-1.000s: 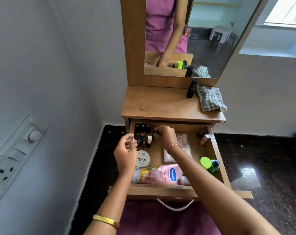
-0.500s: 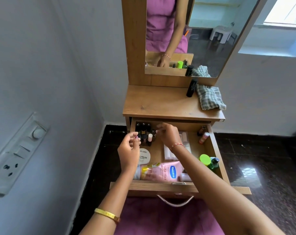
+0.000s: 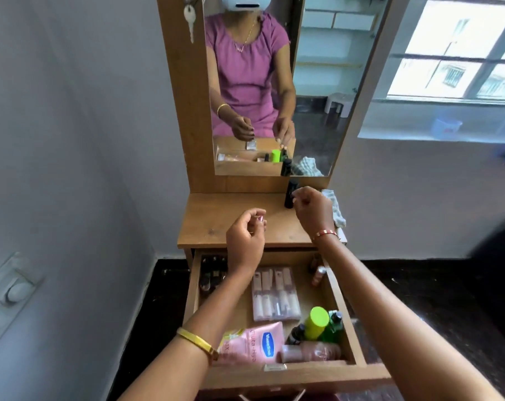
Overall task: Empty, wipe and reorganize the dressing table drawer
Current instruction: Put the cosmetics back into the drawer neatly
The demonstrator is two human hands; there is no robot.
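Above the open drawer (image 3: 344, 322), both hands (image 3: 247, 238) curled on small items, black tube (image 3: 290, 195) and cloth (image 3: 336, 212) behind.

The left hand (image 3: 245, 235) curled over something too small to name, and the right hand (image 3: 310, 211) hid part of the cloth (image 3: 336, 211) on the bench (image 3: 216, 224). The left forearm covered the small bottles (image 3: 212, 270) in the drawer (image 3: 346, 319); the drawer handle was cut off below.
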